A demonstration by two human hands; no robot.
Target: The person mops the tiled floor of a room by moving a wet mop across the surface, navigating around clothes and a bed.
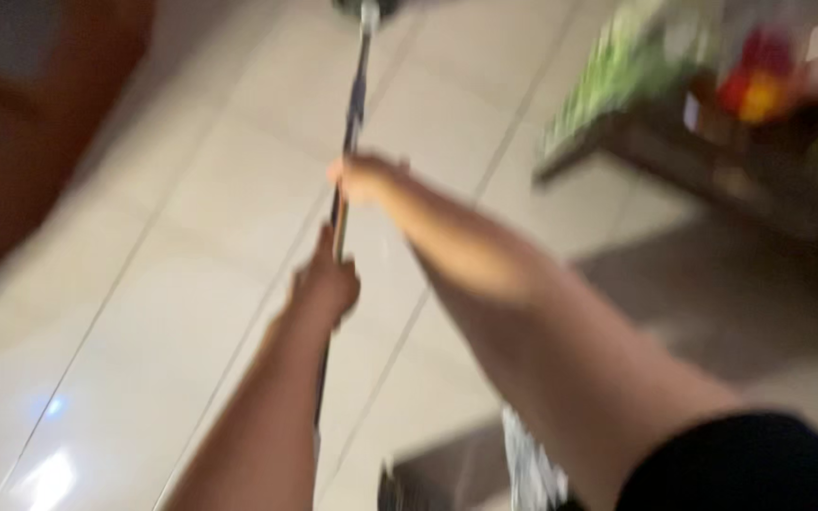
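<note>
Dark long pole [352, 104] over pale tiled floor [191, 284], running away from me. My right hand [364, 178] clamped round pole farther up, left hand [326, 284] clamped nearer. Cluttered dark shelf [712, 151] right of pole, blurred.

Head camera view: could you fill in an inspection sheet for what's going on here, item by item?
Surface: pale tiled floor, glossy, with light glare at lower left.
Job's things: a long thin pole running away up the picture; its far end is cut off and blurred.
Clutter: blurred green, red and yellow items on a low dark shelf at upper right.
Grips: left hand closed on the pole lower down; right hand closed on it higher up.
Cables: nothing seen.
Surroundings: reddish-brown wooden furniture at upper left; picture heavily motion-blurred.
</note>
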